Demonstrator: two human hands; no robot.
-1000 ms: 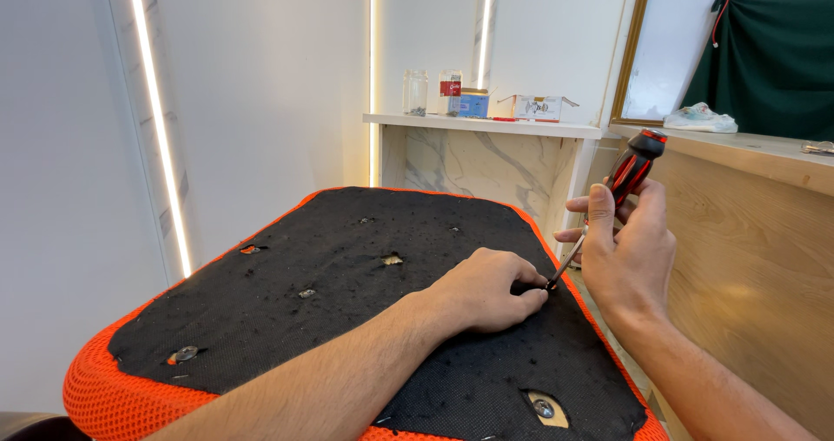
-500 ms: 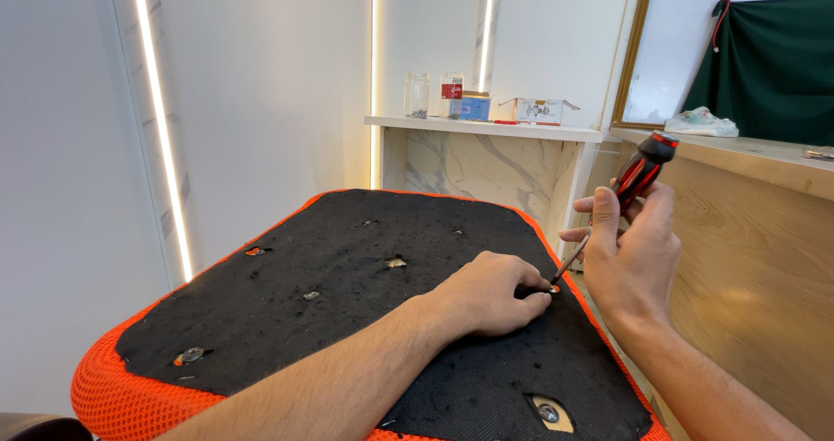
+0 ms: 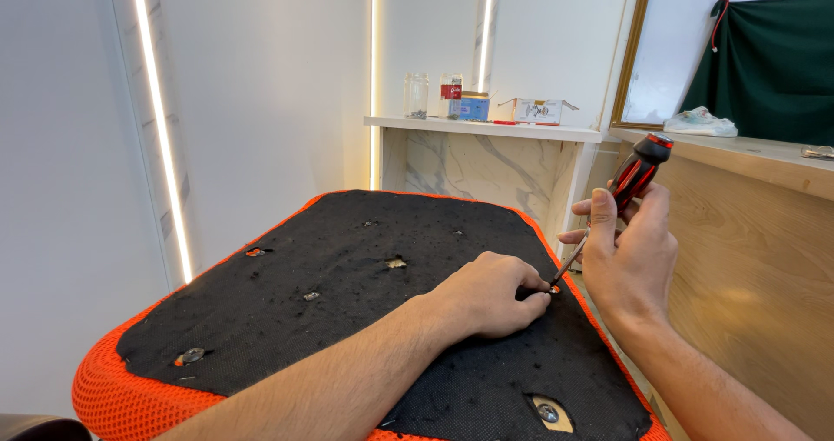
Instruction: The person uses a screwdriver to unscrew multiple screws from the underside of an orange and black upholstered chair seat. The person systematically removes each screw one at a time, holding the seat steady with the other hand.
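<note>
Risk: the seat base (image 3: pixel 347 319), black fabric underside up with orange mesh edge, could tear if the screwdriver (image 3: pixel 627 189) tip slips off the small fastener near its right edge. My right hand (image 3: pixel 630 254) wraps the tilted red-black handle; left hand (image 3: pixel 491 295) pinches at the tip, steadying it.

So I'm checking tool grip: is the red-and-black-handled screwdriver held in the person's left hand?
No, the right hand grips the red-and-black-handled screwdriver, while the left hand steadies its tip.
</note>
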